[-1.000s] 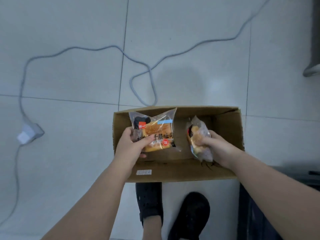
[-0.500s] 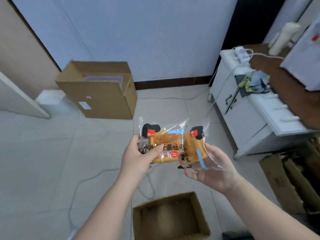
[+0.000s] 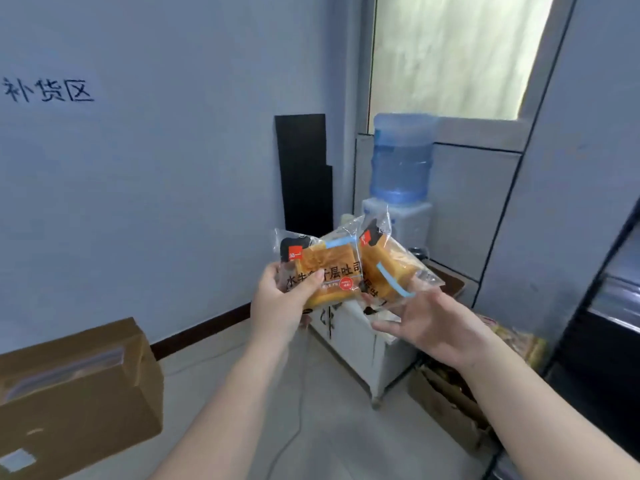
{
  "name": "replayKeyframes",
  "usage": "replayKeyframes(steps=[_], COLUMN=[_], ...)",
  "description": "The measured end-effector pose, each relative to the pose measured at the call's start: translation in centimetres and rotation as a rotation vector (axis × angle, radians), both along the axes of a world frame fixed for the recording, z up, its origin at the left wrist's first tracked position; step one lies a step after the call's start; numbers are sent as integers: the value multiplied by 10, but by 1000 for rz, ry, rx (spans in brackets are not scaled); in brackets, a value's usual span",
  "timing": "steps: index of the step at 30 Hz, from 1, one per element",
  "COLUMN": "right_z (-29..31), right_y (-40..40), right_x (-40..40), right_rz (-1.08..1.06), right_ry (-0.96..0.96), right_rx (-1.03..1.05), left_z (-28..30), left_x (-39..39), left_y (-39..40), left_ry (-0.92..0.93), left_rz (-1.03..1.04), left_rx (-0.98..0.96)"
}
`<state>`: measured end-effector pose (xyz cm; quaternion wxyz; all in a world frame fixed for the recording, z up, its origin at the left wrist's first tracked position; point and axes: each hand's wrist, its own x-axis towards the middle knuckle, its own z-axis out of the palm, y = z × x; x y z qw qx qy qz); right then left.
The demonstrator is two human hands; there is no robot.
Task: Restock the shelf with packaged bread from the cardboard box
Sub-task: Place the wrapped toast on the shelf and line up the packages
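Note:
Two clear packs of golden bread with black, red and blue print are held up at chest height in front of me. My left hand pinches the lower left corner of the left bread pack, thumb on its front. My right hand supports the right bread pack from below on spread fingers; this pack is tilted and overlaps the left one. The cardboard box the packs came from is out of view. A dark shelf frame shows at the right edge.
A closed cardboard box stands on the floor at the left. A white cabinet with a water dispenser and blue bottle is ahead. Torn cardboard lies low right. A cable runs across the tiled floor.
Both hands lifted the two bread packs out of the open box and raised them. My view swung up from the floor to the wall and the cabinet at the right.

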<state>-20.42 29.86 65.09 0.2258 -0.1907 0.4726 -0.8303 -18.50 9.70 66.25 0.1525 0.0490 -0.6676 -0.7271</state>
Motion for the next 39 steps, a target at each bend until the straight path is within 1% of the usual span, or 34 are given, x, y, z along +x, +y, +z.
replayKeyframes(steps=[3,4,6,10,14,18,22,27,35,39], right_z=[17,24,37,60,80,100,116,124,130,129], right_y=[5,8,20,59,101,144,190,247,340,376], right_x=[29,40,63,110,156,209,260,328,434,476], right_rz=[-418,-535,-705,-948,-1143,-1356,-1513,-1671,-1896,-1967], right_ry=[101,122,148,163,198,218,273,326,291,274], right_rx=[259,287,267,283,367,370,384,459,465,388], left_z=[20,24,34,52,69,87,105,123,138,136], left_x=[9,12,21,38,53,70,100,147,234,268], left_y=[20,27,41,72,109,156,213,294,419,467], left_ry=[58,74,107,187,225,259,317,308,347,346], left_rz=[-100,-138,-222,-368,-539,-678,-807,-966,-1153,-1207], left_rx=[13,14,31,58,129,151,135,164,180,168])
